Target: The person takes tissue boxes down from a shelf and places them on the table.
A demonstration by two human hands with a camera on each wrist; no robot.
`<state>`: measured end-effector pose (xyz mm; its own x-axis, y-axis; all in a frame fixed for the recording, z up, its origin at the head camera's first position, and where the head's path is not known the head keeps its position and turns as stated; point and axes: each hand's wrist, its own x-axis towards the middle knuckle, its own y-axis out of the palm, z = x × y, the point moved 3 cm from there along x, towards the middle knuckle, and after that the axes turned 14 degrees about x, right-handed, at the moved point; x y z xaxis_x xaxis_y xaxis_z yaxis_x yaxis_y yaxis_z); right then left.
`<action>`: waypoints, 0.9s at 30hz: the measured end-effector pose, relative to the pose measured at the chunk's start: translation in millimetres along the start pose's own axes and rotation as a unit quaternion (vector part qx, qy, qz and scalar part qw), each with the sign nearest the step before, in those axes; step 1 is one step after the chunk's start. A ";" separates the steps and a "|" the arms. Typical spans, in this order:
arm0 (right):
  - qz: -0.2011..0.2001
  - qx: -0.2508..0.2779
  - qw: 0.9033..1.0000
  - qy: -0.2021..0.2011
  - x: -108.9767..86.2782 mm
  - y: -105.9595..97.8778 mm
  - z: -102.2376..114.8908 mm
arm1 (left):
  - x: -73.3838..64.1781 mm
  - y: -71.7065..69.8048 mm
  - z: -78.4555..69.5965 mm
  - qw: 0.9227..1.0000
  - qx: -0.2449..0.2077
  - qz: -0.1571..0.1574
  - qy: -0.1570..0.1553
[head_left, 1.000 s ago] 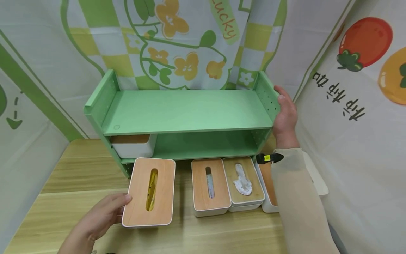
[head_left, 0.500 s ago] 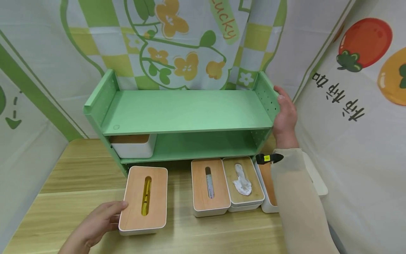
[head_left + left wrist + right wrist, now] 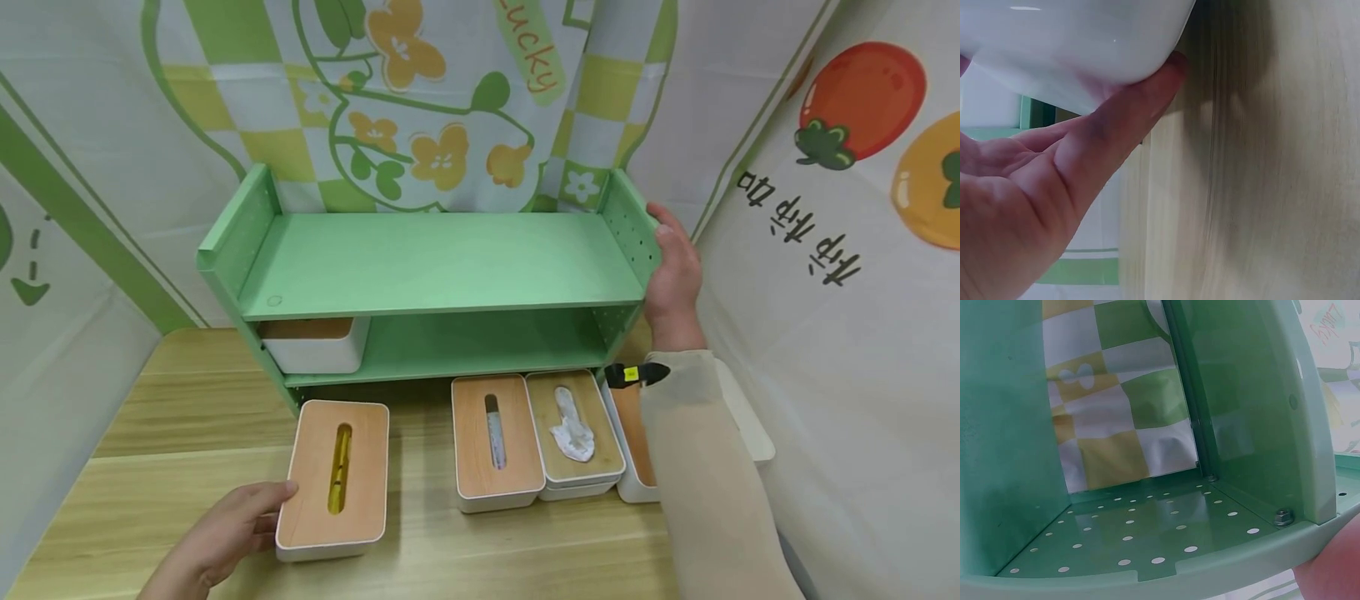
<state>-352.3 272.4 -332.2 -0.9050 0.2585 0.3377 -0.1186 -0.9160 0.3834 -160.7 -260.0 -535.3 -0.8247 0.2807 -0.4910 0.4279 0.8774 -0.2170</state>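
My left hand holds the left side of a white tissue box with a wood-coloured lid, the thumb near the lid's edge. Yellow packaging shows through the lid's slot. In the left wrist view the box is a glossy white corner with my left hand against it, low over the table. My right hand grips the right side panel of a green two-tier shelf. In the right wrist view only a bit of the right hand shows, beside the perforated panel.
Another white box sits at the left on the lower tier. In front of the shelf stand a tissue box and a stacked one with a tissue sticking out. A further white bin is partly behind my right sleeve.
My left hand has brought the tissue box down and slightly left, towards the table's front. The right hand stays on the shelf's side.
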 end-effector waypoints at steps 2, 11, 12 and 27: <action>-0.002 -0.004 1.000 0.000 0.1 -0.1 0.2 | 0.9 -1.3 1.5 1.000 -0.008 0.003 0.004; -0.003 0.001 1.000 -0.014 -0.1 0.4 -0.8 | 3.0 -8.2 8.6 0.999 -0.036 0.012 0.015; -0.002 -0.001 1.000 -0.017 -0.1 0.5 -0.8 | 3.1 -8.9 8.8 0.999 -0.037 0.013 0.013; 0.004 -0.012 1.000 -0.017 -1.5 1.3 1.7 | 1.4 -17.5 14.3 0.995 -0.068 0.062 0.033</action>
<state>-350.4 271.4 -330.8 -0.8914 0.2607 0.3707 -0.1206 -0.9250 0.3604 -164.1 -280.5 -544.3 -0.7928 0.4112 -0.4499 0.4777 0.8776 -0.0397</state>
